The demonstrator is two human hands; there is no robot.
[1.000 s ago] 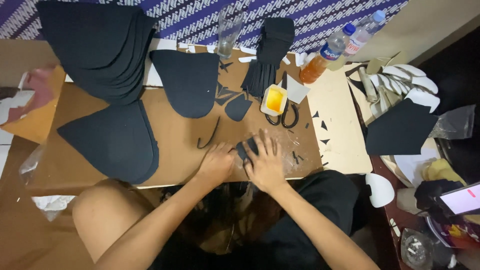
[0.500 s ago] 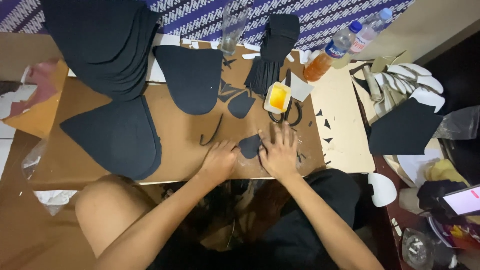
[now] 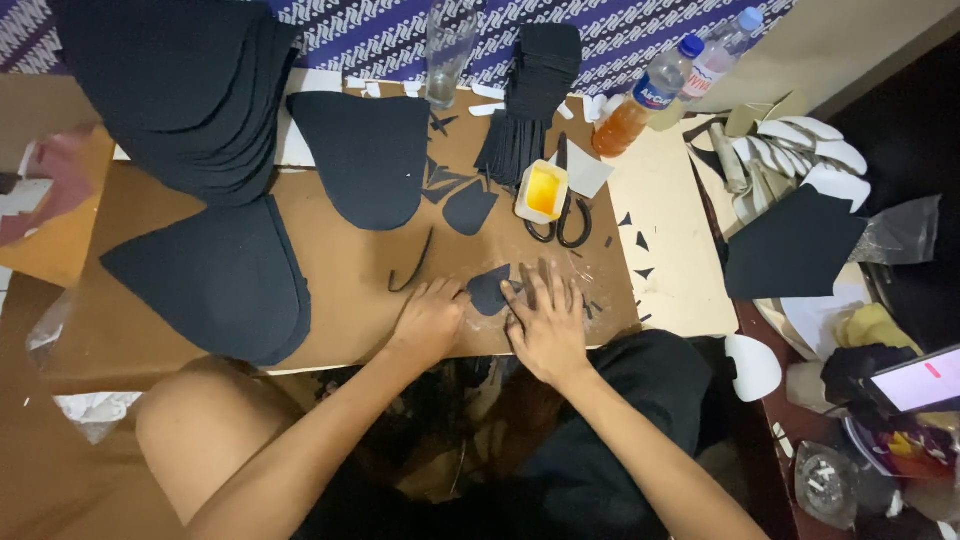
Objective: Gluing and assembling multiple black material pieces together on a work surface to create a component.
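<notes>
A small dark cut-out piece (image 3: pixel 488 289) lies on the brown cardboard sheet (image 3: pixel 340 300) near its front edge. My left hand (image 3: pixel 430 318) rests just left of the piece, fingers bent and fingertips touching its edge. To the right, my right hand (image 3: pixel 545 322) lies flat with fingers spread, pressing on the cardboard and the piece's right side. A thin curved dark strip (image 3: pixel 412 266) lies a little left of and above my left hand.
Large dark curved pieces (image 3: pixel 220 275) and a stack of them (image 3: pixel 175 90) fill the left. A yellow glue tub (image 3: pixel 543 190), scissors (image 3: pixel 562 222), a glass (image 3: pixel 447 50), two bottles (image 3: pixel 645 100) and a stack of small dark pieces (image 3: pixel 530 90) stand behind. A phone (image 3: pixel 915 380) lies at right.
Both hands have shifted slightly on the small dark piece; my right hand slid right and down, flattening with fingers spread. The view has tilted a little.
</notes>
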